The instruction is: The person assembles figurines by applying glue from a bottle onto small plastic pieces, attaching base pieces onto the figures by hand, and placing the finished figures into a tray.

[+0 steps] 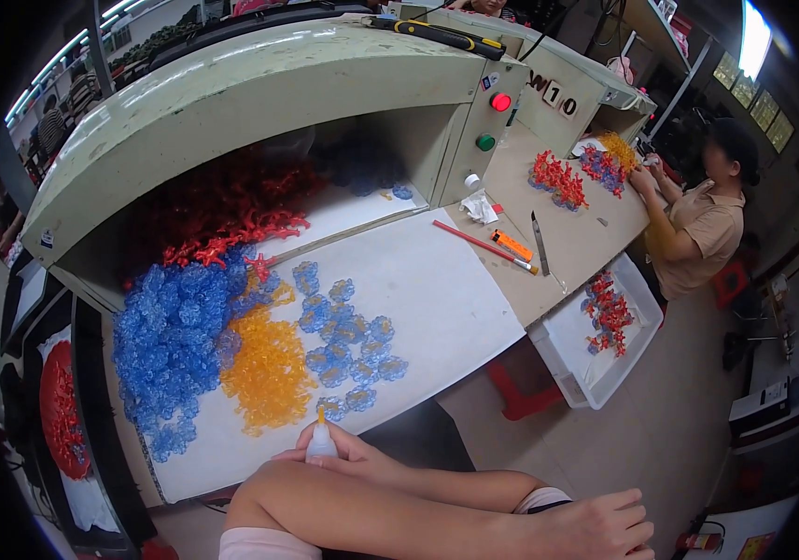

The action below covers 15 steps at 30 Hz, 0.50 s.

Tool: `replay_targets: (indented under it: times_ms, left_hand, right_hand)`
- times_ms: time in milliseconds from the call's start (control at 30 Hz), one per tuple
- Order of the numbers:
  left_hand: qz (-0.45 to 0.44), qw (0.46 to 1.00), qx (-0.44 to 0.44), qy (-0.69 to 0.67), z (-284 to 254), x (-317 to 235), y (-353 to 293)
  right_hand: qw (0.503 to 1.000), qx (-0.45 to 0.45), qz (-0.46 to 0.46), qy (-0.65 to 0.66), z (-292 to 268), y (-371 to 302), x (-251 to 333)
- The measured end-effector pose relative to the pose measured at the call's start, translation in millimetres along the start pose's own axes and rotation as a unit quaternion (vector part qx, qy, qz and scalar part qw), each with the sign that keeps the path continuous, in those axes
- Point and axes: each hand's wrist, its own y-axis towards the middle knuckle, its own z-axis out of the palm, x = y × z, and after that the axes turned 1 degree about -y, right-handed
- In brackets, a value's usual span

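My arms are crossed at the lower edge of the view. My right hand (357, 455) grips a small white squeeze bottle (321, 442) with a yellow tip pointing up, just off the table's near edge. My left hand (600, 527) hangs out to the right, fingers loosely apart, with nothing seen in it. Beyond the bottle lie several clear blue flower-shaped pieces (362, 341) in loose rows, some with yellowish centres. A heap of small yellow-orange pieces (269, 369) sits left of them. Further left is a big pile of clear blue pieces (171, 327).
Red branching pieces (241, 219) fill the space under a pale green hood (259, 79). Right of the white sheet lie a red pencil-like stick (483, 246), an orange lighter-like item (511, 245) and a thin blade (539, 245). A white crate (595, 397) holds red-blue pieces. A co-worker (703, 210) works at right.
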Motion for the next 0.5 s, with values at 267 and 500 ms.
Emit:
replay_targets:
  times_ms: [267, 500]
  left_hand:
    - [0.014, 1.000, 0.012, -0.015, -0.4, -2.4, 3.9]
    - [0.014, 1.000, 0.001, -0.005, -0.8, -3.9, -0.9]
  right_hand:
    - [0.999, -0.002, -0.018, 0.028, 0.0, 3.9, -1.3]
    - [0.998, 0.001, -0.032, -0.057, -7.8, 2.9, -8.7]
